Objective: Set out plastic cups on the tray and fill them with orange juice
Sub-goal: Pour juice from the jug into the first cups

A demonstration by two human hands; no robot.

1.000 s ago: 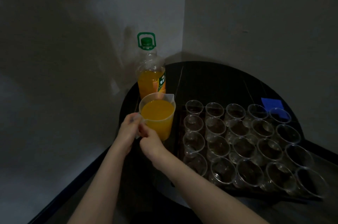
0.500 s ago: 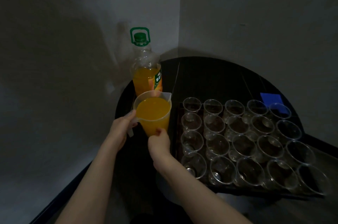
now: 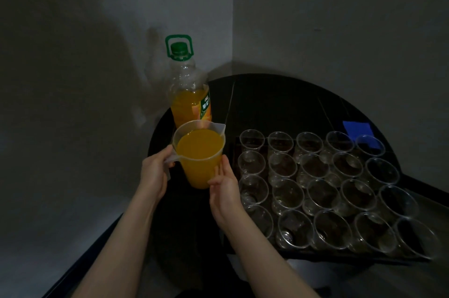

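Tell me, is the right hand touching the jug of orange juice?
Touching. The head view shows the right hand with straight fingers laid flat against the side of the jug, no gap between them.

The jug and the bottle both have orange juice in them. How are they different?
The jug is open on top, with a spout; the bottle wears a green cap. The jug is nearly full; the bottle's upper part is empty. The left hand grips the jug's handle and the right hand touches its side; nobody touches the bottle. Both are see-through plastic.
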